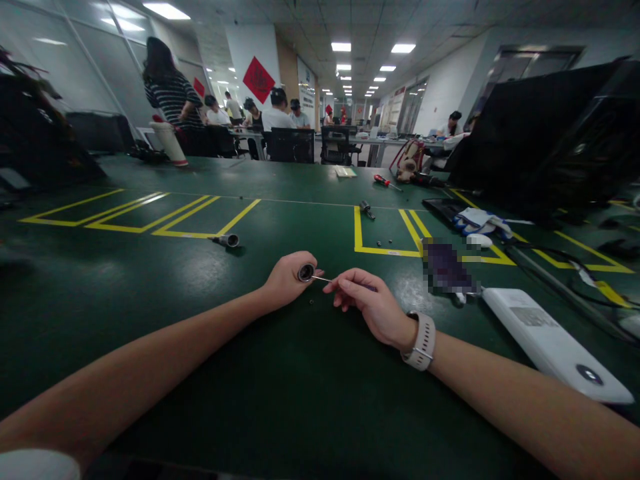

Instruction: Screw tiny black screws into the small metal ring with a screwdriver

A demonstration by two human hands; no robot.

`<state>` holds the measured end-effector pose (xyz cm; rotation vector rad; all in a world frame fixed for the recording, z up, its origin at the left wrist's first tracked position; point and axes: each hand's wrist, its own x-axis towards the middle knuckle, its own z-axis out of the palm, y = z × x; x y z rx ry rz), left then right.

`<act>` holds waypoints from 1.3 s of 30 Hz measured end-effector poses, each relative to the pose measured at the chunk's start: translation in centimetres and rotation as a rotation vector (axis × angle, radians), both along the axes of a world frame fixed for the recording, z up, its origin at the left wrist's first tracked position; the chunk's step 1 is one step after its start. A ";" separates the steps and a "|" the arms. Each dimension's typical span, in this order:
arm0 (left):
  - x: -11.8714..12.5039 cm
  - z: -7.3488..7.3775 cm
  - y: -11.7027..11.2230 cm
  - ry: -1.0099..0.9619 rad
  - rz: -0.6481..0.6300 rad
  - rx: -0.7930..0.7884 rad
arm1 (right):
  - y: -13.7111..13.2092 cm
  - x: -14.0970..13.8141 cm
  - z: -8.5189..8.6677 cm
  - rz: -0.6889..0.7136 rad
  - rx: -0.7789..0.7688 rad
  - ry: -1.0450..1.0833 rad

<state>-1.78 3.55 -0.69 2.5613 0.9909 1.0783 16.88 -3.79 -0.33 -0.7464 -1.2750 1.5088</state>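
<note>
Near the middle of the green table, my left hand (289, 280) is closed around a round metal part (305, 272), its hollow dark end turned towards me. My right hand (373, 303), with a pale watch on the wrist, pinches a thin screwdriver (323, 278). Its slim shaft reaches left to the side of the metal part; whether the tip touches it I cannot tell. Most of the handle is hidden by my fingers. A tiny dark piece (311, 302) lies on the table just below the hands. Further off to the left rests another metal cylindrical part (227, 240).
Yellow tape boxes mark the table (200, 373). Another metal part (367, 210) and tiny pieces lie at the right box. A red screwdriver (383, 180) sits behind. To the right are a white power bank (555, 340), a glove (483, 221), cables and a black monitor (545, 133).
</note>
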 end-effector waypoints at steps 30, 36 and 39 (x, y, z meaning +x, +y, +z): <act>0.0 0.6 -0.1 -0.059 -0.168 -0.186 | 0.0 0.0 0.1 0.043 0.025 -0.015; 0.2 0.3 -0.1 0.001 -0.025 -0.091 | -0.1 0.1 0.0 -0.041 0.049 -0.031; 0.3 0.3 0.0 0.048 0.016 -0.071 | -0.1 0.1 0.1 -0.053 0.046 -0.057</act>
